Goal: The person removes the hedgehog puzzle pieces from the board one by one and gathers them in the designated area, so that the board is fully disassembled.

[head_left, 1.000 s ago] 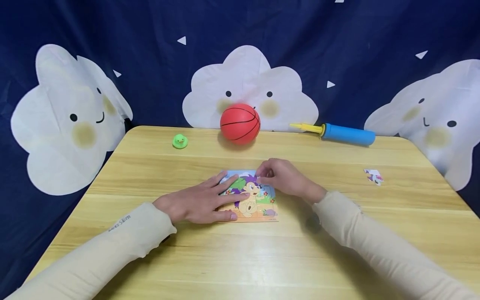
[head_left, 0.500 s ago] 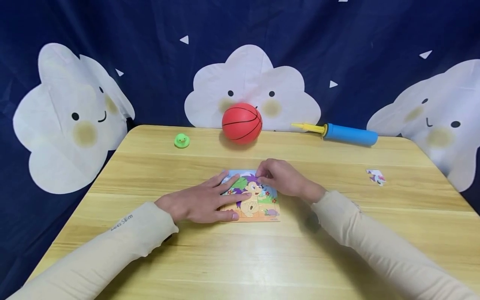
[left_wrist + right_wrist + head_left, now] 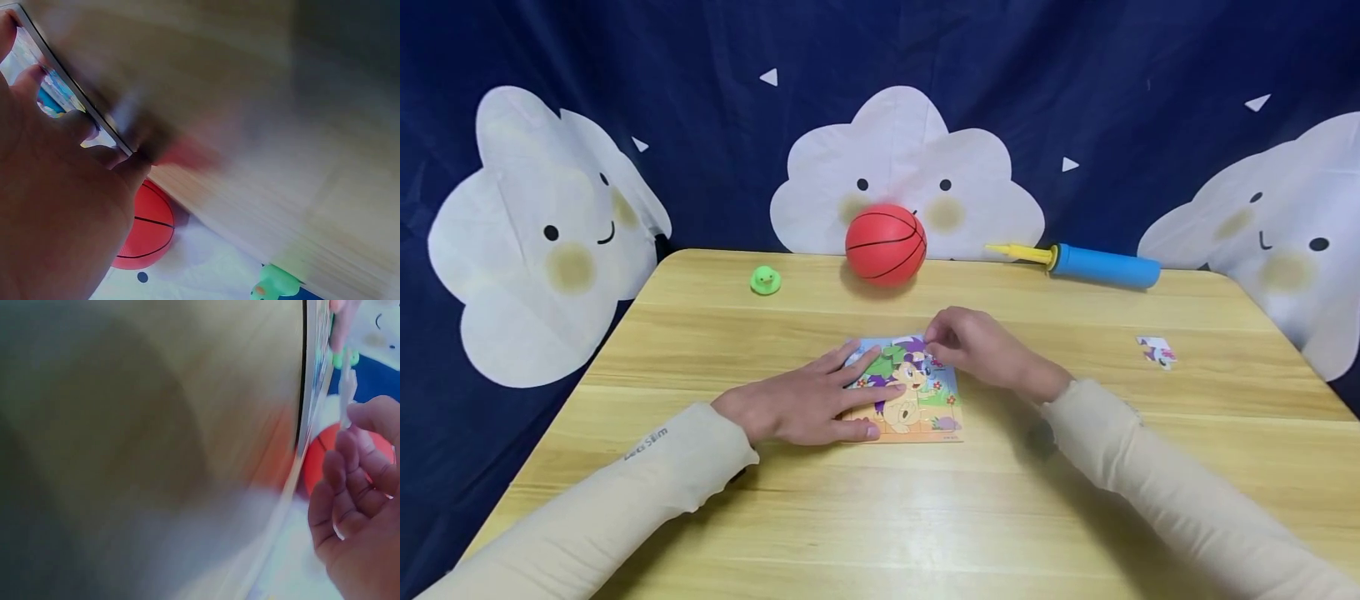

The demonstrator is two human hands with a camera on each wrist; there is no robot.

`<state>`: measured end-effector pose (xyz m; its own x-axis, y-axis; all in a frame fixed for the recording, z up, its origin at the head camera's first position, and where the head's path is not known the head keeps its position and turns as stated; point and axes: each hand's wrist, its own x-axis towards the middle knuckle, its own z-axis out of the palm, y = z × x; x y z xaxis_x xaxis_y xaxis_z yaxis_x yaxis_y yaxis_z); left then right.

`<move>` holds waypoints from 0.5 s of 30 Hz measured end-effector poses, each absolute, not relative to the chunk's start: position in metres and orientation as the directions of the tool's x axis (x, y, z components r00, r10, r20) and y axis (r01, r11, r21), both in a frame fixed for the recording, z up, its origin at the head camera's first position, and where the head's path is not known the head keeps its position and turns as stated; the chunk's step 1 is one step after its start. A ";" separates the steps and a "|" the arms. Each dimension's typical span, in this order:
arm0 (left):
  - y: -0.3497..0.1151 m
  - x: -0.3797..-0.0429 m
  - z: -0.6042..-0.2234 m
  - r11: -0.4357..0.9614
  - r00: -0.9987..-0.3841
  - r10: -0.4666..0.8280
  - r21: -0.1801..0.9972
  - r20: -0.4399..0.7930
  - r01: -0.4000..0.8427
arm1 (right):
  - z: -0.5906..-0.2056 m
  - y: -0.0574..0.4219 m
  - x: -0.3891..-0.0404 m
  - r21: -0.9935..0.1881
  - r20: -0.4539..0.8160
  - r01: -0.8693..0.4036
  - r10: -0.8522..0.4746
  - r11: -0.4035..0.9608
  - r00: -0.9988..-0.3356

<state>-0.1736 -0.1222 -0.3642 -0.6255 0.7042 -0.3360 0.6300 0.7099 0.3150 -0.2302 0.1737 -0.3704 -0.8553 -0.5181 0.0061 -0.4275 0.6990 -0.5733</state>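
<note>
A jigsaw puzzle (image 3: pixel 936 408) with a purple-haired hedgehog picture lies flat on the table. My left hand (image 3: pixel 801 402) rests on its left part with fingers spread straight, hiding some of the picture. At the top of the puzzle, my right hand (image 3: pixel 981 348) pinches a puzzle piece (image 3: pixel 912 345) between thumb and index finger. In the right wrist view that puzzle piece (image 3: pixel 344 394) appears edge-on and thin, raised off the puzzle. Away to the right lies another loose puzzle piece (image 3: pixel 1157 352), white and purple.
Along the back of the wooden table (image 3: pixel 880 517) stand a green toy duck (image 3: pixel 765 281), a red ball (image 3: pixel 886 245) with black lines and a blue pump (image 3: pixel 1105 267) with a yellow nozzle. A dark blue curtain (image 3: pixel 715 125) with white clouds hangs behind.
My right hand has moved slightly up and to the right, and the piece it pinches has lifted and tilted out of the picture. The left hand stays on the puzzle.
</note>
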 end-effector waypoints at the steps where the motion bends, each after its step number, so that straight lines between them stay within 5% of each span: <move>1: -0.122 -0.174 -0.364 0.710 -0.625 0.704 0.313 -0.337 0.632 | -0.370 0.179 -0.230 -0.583 0.016 -0.424 -0.512 0.693 -0.859; 15: -0.121 -0.174 -0.364 0.696 -0.615 0.718 0.318 -0.327 0.644 | -0.356 0.285 -0.218 -0.677 0.084 -0.330 -0.376 0.658 -0.923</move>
